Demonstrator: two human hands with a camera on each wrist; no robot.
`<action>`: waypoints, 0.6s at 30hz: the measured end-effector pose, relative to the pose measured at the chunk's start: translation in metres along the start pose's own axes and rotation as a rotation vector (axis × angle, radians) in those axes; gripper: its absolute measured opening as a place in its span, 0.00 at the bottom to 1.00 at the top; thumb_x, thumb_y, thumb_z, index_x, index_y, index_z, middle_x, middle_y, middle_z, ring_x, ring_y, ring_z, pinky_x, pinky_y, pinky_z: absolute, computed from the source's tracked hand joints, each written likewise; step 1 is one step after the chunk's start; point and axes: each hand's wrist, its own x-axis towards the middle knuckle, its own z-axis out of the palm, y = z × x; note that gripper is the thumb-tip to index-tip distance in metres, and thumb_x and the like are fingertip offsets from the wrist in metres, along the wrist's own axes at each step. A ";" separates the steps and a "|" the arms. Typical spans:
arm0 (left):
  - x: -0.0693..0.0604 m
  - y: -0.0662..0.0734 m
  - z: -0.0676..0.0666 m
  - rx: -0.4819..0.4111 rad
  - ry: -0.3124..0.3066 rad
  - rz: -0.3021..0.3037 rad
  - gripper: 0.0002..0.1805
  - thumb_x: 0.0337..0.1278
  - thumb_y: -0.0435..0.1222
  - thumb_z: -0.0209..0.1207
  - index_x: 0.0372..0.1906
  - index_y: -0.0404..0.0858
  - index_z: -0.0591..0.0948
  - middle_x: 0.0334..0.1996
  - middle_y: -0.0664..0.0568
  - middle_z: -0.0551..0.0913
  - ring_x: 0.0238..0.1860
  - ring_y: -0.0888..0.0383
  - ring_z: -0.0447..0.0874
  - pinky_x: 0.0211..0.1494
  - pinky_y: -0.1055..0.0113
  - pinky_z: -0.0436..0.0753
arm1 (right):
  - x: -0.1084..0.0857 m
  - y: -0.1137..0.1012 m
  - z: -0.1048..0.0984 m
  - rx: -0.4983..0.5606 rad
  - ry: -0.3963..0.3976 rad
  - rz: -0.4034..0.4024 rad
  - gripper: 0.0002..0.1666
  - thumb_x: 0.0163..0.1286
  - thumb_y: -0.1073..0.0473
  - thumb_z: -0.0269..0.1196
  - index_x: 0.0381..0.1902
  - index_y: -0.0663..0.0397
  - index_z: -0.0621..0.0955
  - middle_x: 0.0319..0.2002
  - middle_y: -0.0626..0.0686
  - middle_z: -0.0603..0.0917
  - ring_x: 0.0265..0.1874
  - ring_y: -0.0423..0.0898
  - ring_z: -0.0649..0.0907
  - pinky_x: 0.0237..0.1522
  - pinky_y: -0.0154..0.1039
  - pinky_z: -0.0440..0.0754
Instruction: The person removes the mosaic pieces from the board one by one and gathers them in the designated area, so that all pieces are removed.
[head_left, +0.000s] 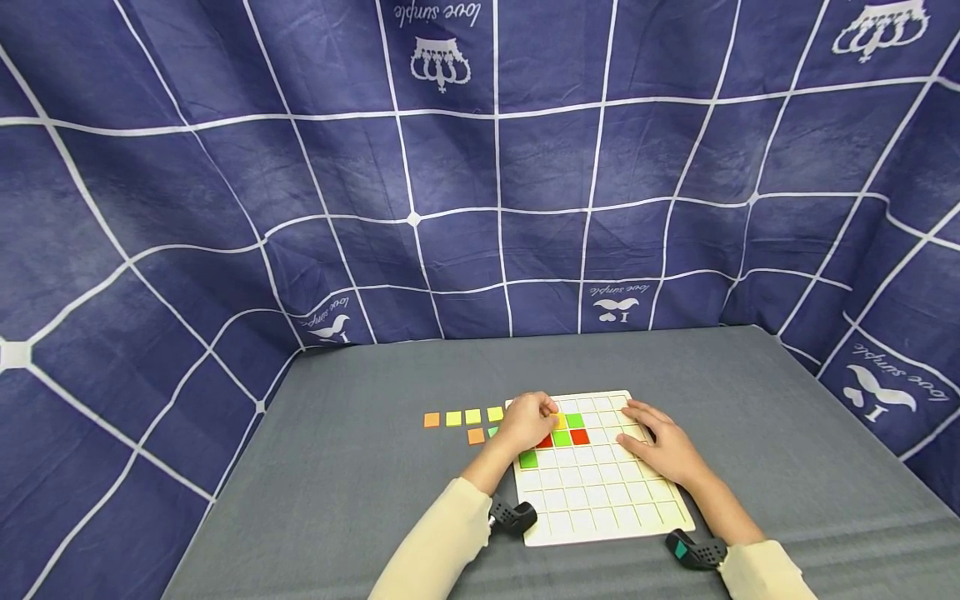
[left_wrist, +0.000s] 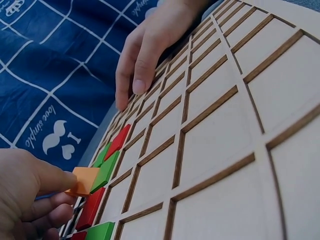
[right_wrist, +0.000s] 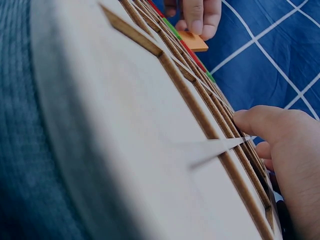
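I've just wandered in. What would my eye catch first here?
Probably the big blue curtain with white lines, which fills the head view behind the grey table. Next, the bright red tiles and green tiles toward the far left of the pale board. There the left hand pinches an orange tile, while the right hand rests at the board's right edge.

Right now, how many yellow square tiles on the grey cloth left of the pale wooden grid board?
3, in the far row: left yellow square tile, middle tile, right tile, nearest the left hand, which may hide more.
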 end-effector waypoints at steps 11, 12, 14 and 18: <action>0.000 0.000 -0.001 -0.037 0.035 0.017 0.03 0.62 0.31 0.61 0.33 0.40 0.83 0.27 0.58 0.79 0.28 0.65 0.74 0.35 0.72 0.74 | 0.000 -0.002 -0.002 0.020 -0.017 0.012 0.33 0.65 0.49 0.67 0.61 0.65 0.76 0.65 0.64 0.70 0.64 0.67 0.67 0.60 0.65 0.63; -0.001 0.000 -0.001 -0.039 0.034 0.017 0.03 0.62 0.31 0.61 0.33 0.40 0.83 0.27 0.58 0.79 0.28 0.65 0.74 0.35 0.72 0.74 | 0.000 -0.002 -0.002 0.020 -0.018 0.013 0.33 0.65 0.49 0.67 0.61 0.65 0.75 0.65 0.64 0.70 0.65 0.67 0.67 0.60 0.65 0.63; -0.001 0.001 -0.002 -0.049 0.032 0.013 0.03 0.62 0.31 0.61 0.33 0.40 0.83 0.27 0.58 0.80 0.29 0.65 0.74 0.35 0.72 0.75 | -0.001 -0.002 -0.002 0.021 -0.020 0.015 0.33 0.65 0.49 0.66 0.61 0.65 0.75 0.65 0.64 0.70 0.65 0.67 0.67 0.60 0.65 0.63; -0.002 0.001 -0.003 -0.088 0.022 -0.001 0.03 0.62 0.31 0.61 0.33 0.40 0.83 0.26 0.58 0.79 0.29 0.65 0.74 0.35 0.72 0.75 | -0.001 -0.003 -0.002 0.024 -0.018 0.015 0.34 0.65 0.49 0.67 0.61 0.65 0.75 0.65 0.64 0.70 0.65 0.67 0.66 0.60 0.65 0.63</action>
